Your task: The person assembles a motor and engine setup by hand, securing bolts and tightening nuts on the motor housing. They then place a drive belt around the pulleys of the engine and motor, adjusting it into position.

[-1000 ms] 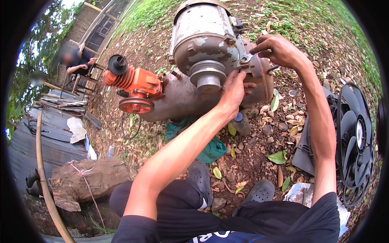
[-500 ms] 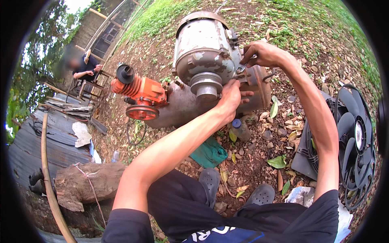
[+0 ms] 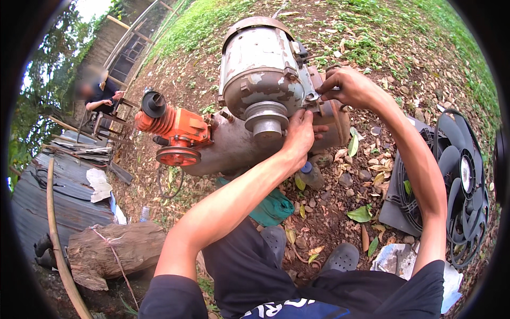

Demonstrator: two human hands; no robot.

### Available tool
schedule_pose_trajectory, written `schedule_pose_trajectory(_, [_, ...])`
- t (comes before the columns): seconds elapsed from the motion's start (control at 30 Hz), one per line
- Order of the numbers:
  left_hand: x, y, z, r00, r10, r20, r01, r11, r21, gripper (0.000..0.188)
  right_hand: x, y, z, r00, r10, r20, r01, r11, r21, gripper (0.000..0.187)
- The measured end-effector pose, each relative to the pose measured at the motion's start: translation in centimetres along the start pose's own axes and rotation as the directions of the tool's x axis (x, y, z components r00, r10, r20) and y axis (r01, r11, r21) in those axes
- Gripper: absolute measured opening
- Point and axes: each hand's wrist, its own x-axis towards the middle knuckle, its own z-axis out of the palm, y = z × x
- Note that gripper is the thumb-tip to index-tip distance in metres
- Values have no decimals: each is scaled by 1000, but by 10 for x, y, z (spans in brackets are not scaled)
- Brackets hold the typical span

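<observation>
A grey electric motor with peeling paint and a stepped metal pulley sits on a rusty brown tank. My left hand is beside the pulley, against the underside of the motor's mounting foot. Some of its fingers stretch apart to the right; other fingertips are partly hidden there. Above that foot, my right hand is closed, thumb and fingers pinched at the bolt area; whatever they hold is too small to name. An orange compressor pump with a red pulley is mounted on the tank's left part.
A bottle with a blue cap and a green cloth lie below the tank. Black fans stand at right. A log, wooden pole and corrugated sheets are at left. Another person sits far left.
My view has shifted slightly, so the motor and tank appear a little further left. My right hand's fingers have closed in lower at the mounting foot; my left hand stays beneath it.
</observation>
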Motion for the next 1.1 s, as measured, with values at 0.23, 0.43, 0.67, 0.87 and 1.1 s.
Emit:
schedule_pose_trajectory(0.23, [9, -5, -8, 998, 48, 30, -49, 998, 43, 32, -23, -47, 29, 918, 362, -158, -372, 927, -38, 25])
schedule_pose_trajectory(0.43, [11, -7, -10, 998, 31, 54, -32, 999, 17, 31, -39, -76, 38, 840, 514, -171, -494, 857, 150, 34])
schedule_pose_trajectory(0.67, [17, -12, -17, 992, 38, 121, -47, 996, 71, 36, -40, -59, 30, 885, 456, -98, -449, 889, 84, 35])
schedule_pose_trajectory(0.87, [21, -17, -27, 975, 88, 203, -102, 993, 63, 41, -46, -57, -8, 965, 255, -57, -259, 961, -94, 28])
schedule_pose_trajectory(1.1, [22, -18, -25, 969, 109, 221, -127, 989, 70, 44, -30, -26, -10, 996, 40, -80, -59, 966, -253, 21])
